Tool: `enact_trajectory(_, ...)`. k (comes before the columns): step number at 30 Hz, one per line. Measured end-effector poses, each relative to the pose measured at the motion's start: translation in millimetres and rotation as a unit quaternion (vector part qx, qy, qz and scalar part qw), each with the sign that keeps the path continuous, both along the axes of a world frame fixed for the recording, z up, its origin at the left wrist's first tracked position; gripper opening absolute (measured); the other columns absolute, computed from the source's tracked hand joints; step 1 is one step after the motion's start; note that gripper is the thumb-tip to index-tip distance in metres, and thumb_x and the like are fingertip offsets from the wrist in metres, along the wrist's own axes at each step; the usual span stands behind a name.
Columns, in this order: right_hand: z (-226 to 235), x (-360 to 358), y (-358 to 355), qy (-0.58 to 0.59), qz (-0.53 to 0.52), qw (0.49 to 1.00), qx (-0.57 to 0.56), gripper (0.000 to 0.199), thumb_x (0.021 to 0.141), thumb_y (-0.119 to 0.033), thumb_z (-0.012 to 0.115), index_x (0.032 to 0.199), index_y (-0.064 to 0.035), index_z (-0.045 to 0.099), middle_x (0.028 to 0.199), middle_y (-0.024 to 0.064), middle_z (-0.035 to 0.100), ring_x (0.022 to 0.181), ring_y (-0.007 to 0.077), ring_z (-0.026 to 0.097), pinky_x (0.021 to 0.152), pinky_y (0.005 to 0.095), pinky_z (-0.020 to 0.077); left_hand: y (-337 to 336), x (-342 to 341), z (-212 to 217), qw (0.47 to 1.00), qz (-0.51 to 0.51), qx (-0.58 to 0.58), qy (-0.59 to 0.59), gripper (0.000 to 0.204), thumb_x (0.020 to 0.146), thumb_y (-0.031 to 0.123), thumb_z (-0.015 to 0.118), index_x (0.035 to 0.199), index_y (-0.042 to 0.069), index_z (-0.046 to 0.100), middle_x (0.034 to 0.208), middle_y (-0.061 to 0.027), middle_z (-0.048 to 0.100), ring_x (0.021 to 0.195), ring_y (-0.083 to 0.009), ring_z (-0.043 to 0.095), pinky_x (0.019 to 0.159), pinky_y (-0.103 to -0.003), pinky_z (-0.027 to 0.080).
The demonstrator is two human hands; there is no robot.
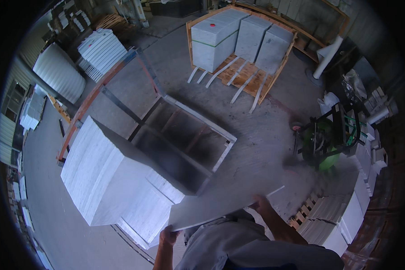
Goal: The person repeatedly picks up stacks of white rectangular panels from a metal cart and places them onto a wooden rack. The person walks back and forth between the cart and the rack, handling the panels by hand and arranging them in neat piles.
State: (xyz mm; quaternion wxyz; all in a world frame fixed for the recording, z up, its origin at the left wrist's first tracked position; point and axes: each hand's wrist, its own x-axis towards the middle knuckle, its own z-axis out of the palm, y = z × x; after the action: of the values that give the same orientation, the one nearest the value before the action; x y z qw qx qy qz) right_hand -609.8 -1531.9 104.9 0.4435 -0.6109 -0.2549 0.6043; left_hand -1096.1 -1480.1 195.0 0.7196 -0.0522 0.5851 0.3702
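Note:
A thin, flat grey stone slab (pixel 220 201) is held in front of my body, tilted, its near edge against or close to my clothing. My left hand (pixel 168 235) is closed around its left corner. Towards the other end, my right hand (pixel 260 205) grips the slab's near edge, with the fingertips partly hidden. Just beyond my left hand stands a big stack of white-grey stone slabs (pixel 121 189), set on edge and leaning together. The held slab overlaps the stack's right side in view; whether they touch I cannot tell.
A metal rack frame (pixel 225 150) with a rusty rail (pixel 92 96) borders the stack. Farther off, an open wooden crate (pixel 270 86) holds slab bundles (pixel 216 40) and loose straps. At right are a green wheeled machine (pixel 330 159) and stacked tiles (pixel 321 216) beside a pallet.

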Motion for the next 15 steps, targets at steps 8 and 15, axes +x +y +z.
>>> enact_trajectory(8,57.5,122.9,-2.4,0.234,-0.331,0.908,-0.103,0.028,0.079,-0.009,0.053,0.106,-0.0021,0.051,0.098,0.0123,0.058,0.083,0.0272,0.060,0.068,0.0406,0.0515,44.8,113.1,-56.4,0.877,-0.347,0.280,0.179,0.033,0.089,0.013,0.041,0.113,-0.009,0.041,0.110,-0.0207,0.052,0.100,-0.0324,0.052,0.082,-0.041,0.049)
enact_trajectory(15,17.8,181.3,43.0,0.012,-0.259,0.965,-0.036,0.028,0.073,-0.006,0.057,0.101,-0.0023,0.053,0.091,0.0119,0.058,0.078,0.0265,0.061,0.059,0.0394,0.0521,136.2,204.7,7.0,0.993,-0.096,-0.031,-0.054,0.033,0.090,0.012,0.039,0.116,-0.009,0.039,0.112,-0.0207,0.050,0.102,-0.0325,0.052,0.082,-0.042,0.049)
